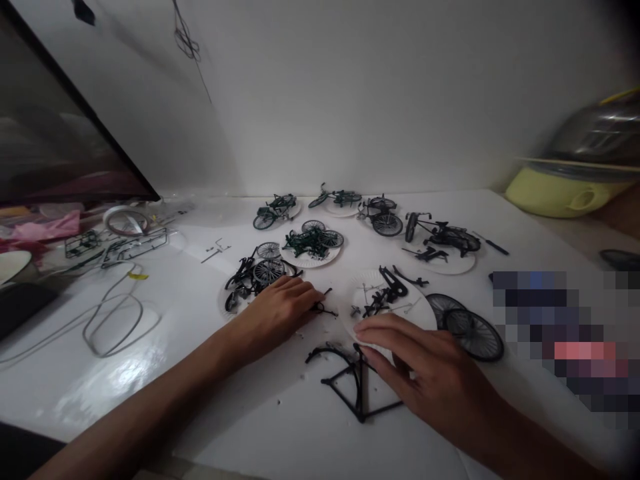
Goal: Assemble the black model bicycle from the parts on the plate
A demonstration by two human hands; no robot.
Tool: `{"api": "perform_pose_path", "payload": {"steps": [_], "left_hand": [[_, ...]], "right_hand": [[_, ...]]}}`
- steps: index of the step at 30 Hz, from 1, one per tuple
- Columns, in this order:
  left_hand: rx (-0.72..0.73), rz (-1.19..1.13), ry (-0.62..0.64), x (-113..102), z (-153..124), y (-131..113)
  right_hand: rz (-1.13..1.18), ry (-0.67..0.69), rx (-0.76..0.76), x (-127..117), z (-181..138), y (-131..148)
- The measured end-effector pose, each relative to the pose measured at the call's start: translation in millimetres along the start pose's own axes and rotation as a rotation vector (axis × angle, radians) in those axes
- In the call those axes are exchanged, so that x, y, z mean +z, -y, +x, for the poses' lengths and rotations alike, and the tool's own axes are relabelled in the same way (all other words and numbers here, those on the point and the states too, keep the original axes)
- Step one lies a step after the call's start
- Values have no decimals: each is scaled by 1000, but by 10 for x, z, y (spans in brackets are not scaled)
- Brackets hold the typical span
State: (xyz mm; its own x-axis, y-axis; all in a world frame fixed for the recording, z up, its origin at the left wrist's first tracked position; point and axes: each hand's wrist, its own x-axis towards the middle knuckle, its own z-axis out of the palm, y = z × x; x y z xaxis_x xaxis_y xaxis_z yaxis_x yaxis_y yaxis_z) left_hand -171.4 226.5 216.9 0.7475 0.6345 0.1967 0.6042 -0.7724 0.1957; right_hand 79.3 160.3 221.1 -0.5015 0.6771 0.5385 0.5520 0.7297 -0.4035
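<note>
My left hand has its fingers bent together over a small black bicycle part, whose thin ends stick out past the fingertips; the grip itself is partly hidden. My right hand curves over the near edge of a paper plate, thumb and fingers apart, with nothing visible between them. Just beside its thumb, a black model bicycle frame lies on the white table, a curved mudguard at its left. On the plate are a black chain guard and several small parts.
Two spoked wheels lie right of the plate. Other model bicycles and parts stand or lie farther back, some on plates. A screwdriver is at right, near a yellow pot. Loose cable and a monitor are at left.
</note>
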Motion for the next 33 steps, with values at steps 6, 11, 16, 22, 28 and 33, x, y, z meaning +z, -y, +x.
{"api": "perform_pose_path", "payload": {"steps": [6, 11, 16, 22, 28, 33], "left_hand": [[-13, -45, -14, 10, -25, 22], [-25, -90, -54, -106, -59, -5], [13, -241, -68, -275, -115, -144], [156, -322, -172, -248, -103, -329], [237, -201, -174, -152, -116, -402], [75, -512, -96, -213, -83, -411]], "right_hand": [[23, -41, 62, -15, -2, -69], [23, -49, 73, -6, -2, -83], [46, -38, 50, 1, -5, -48], [50, -26, 115, -3, -19, -34], [148, 3, 91, 13, -1, -36], [310, 2, 168, 31, 12, -65]]}}
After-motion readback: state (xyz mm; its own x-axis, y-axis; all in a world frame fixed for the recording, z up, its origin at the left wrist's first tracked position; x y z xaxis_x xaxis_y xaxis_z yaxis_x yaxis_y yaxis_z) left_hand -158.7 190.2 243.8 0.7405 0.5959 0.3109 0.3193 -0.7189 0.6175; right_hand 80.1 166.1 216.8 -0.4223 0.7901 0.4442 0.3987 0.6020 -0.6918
